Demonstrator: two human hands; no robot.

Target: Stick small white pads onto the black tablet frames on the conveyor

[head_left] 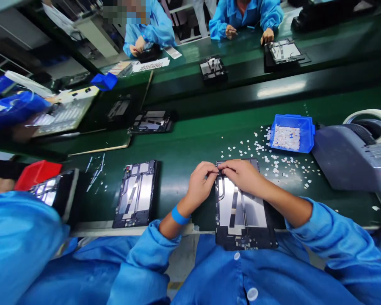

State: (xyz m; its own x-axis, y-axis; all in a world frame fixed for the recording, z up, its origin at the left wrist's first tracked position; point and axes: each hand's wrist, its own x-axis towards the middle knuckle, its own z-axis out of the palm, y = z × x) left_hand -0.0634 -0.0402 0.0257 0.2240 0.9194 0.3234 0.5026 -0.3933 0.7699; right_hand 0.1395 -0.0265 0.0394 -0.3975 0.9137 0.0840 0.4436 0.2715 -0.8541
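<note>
A black tablet frame (241, 216) with a silver inner plate lies on the green bench in front of me, its near end over the bench edge. My left hand (203, 180) and my right hand (244, 176) meet at its far left corner, fingertips pinched together against the frame. Whether a small piece sits between the fingers I cannot tell. A blue band circles my left wrist.
A second frame (136, 192) lies to the left. A blue bin (292, 133) of small white pieces stands at right, with several pieces scattered around it. A grey tape dispenser (352, 156) sits at far right. Other workers in blue coats sit across the belt (273, 91) and at left.
</note>
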